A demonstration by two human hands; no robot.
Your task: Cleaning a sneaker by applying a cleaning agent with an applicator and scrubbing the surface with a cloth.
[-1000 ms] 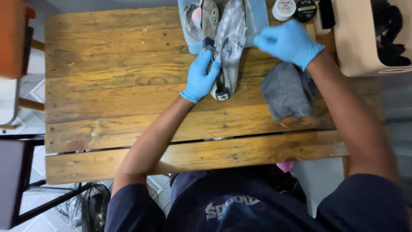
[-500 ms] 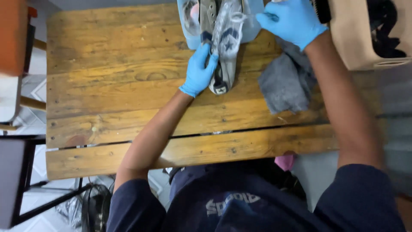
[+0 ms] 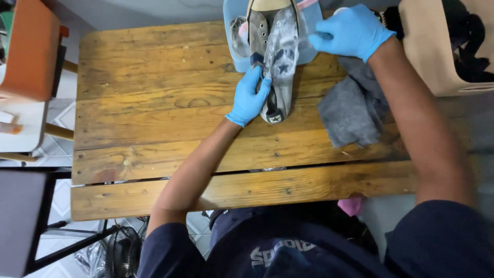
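- a grey canvas shoe (image 3: 280, 72) is held sole-side toward the near edge, lying at the far middle of the wooden table (image 3: 154, 128), its toe end resting over a pale blue tray (image 3: 231, 56) at the far edge.
- the left hand (image 3: 249, 98), in a blue glove, is laid along the shoe's left side, fingers pressed together and curled against it.
- the right hand (image 3: 352, 32), also gloved, is seen at the far right of the tray, fingers closed in a pinch on a thin pale thing; what it is cannot be told.
- the step in hand is judged to be cleaning of the shoe: it would be done well if the shoe were kept steady by the left hand and any drips were kept over the tray.
- a grey cloth (image 3: 350, 110) is crumpled just right of the shoe, under the right forearm.
- the table is made of worn, yellowed planks with gaps between them; a beige box (image 3: 437, 56) stands at the far right corner.
- an orange seat (image 3: 31, 51) and tiled floor are seen past the left edge.
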